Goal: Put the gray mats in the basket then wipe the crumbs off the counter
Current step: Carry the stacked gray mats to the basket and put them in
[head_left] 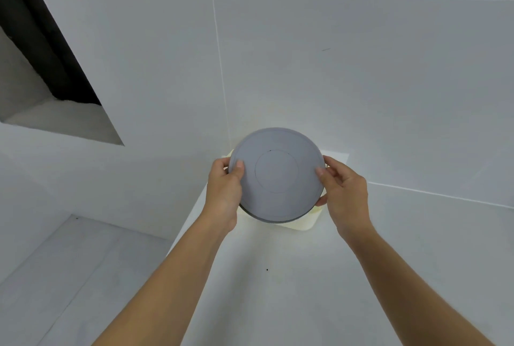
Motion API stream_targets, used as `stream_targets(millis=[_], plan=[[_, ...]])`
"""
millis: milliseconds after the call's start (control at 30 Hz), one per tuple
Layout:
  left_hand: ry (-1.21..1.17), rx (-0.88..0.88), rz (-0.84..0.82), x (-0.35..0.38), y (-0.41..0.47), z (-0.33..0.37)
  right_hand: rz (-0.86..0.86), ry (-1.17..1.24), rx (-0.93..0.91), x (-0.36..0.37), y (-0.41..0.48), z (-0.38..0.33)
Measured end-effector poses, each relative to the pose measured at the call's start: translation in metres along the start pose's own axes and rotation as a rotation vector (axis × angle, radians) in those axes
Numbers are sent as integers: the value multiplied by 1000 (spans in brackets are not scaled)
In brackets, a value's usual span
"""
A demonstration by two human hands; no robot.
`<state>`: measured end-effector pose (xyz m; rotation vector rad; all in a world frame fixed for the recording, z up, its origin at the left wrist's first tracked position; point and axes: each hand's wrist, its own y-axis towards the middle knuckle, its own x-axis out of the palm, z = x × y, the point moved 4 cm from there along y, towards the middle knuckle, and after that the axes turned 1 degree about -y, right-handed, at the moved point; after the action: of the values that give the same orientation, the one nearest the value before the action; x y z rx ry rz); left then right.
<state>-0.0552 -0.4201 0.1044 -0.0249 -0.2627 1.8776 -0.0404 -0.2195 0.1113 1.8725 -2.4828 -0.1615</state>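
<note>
Gripping the stacked gray mats (276, 176) at opposite edges, left hand (225, 190) and right hand (345, 192) fingers clenched, directly above the pale basket (306, 224) on the bench (278, 276).

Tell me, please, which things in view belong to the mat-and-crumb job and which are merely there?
Part of the job:
- gray mats, a round stack gripped by the left hand and right hand
- pale basket, mostly hidden beneath the mats
- white counter
- dark crumb on the counter

Merely there:
- tiled wall
- dark opening at upper left
</note>
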Motion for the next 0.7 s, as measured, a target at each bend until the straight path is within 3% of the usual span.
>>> stream_targets(millis=[400,700], plan=[[250,1,-61,37,88,10,79,-109,112,11,56,29],[528,-123,-156,34,123,-34,0,-326,252,26,60,66]])
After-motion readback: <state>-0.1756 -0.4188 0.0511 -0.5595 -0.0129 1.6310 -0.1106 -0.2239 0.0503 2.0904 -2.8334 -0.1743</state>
